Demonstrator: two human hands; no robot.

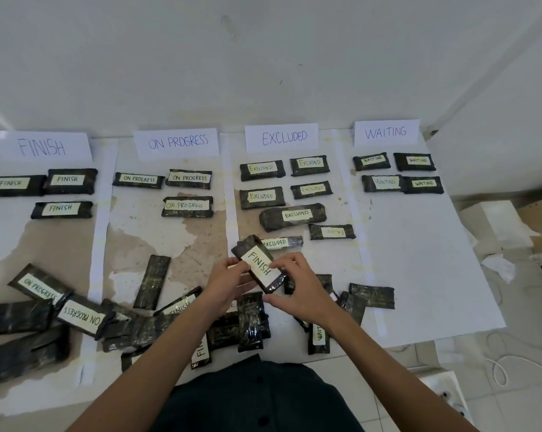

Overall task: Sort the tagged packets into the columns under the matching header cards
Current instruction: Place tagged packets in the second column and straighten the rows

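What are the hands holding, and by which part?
The FINISH packet: left hand and right hand both grip its near end, one on each side.

We see glossy dark plastic-wrapped packets (258, 267) with matt paper tags, white paper header cards (43, 146), and a stained, patchy surface (198, 244).
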